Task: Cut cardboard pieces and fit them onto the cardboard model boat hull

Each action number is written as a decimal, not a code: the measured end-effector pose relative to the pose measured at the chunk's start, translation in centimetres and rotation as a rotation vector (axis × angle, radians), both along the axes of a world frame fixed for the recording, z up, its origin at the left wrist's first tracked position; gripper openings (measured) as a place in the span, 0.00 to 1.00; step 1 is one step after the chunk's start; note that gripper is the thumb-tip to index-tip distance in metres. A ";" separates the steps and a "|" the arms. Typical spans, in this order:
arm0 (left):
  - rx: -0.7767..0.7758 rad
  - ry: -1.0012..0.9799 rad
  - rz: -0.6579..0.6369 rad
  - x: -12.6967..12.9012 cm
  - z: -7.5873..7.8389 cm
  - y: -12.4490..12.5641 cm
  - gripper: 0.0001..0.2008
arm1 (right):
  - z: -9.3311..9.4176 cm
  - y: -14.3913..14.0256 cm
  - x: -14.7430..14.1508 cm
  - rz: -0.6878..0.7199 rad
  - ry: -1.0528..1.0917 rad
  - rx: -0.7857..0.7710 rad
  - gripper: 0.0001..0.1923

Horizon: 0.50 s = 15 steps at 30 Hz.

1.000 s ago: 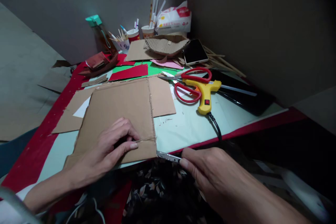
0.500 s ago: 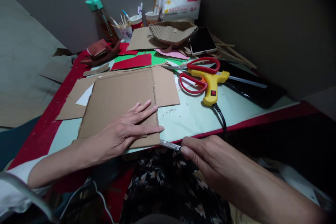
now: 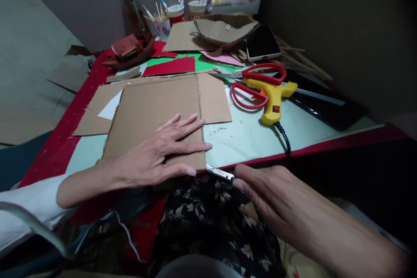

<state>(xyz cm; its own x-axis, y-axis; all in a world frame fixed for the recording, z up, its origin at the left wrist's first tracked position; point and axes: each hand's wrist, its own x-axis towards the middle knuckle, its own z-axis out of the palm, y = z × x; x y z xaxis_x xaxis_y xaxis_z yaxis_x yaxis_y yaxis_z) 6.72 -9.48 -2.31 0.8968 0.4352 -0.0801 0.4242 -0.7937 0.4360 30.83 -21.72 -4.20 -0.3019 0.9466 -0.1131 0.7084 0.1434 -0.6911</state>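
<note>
The table (image 3: 247,145) has bare, pale room just right of the cardboard sheet (image 3: 153,104), which lies at its near edge. The left hand (image 3: 159,150) lies on the sheet, the nearer of the two to its near right corner, fingers spread (one tip pokes past the right edge). The right hand (image 3: 267,186) is wrapped around the cutter knife (image 3: 221,173), whose long axis points left and slightly away, tip at that corner.
</note>
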 end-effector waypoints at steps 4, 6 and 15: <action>0.010 0.017 0.050 0.4 0.2 -0.2 0.27 | -0.6 -0.2 -0.1 0.040 -0.027 -0.016 0.17; 0.009 0.020 0.065 0.5 0.2 -0.3 0.26 | -0.6 -0.8 0.2 0.031 -0.025 -0.026 0.19; 0.010 0.027 0.052 0.6 0.3 -0.2 0.20 | -0.3 -1.7 -0.4 -0.014 -0.016 -0.052 0.19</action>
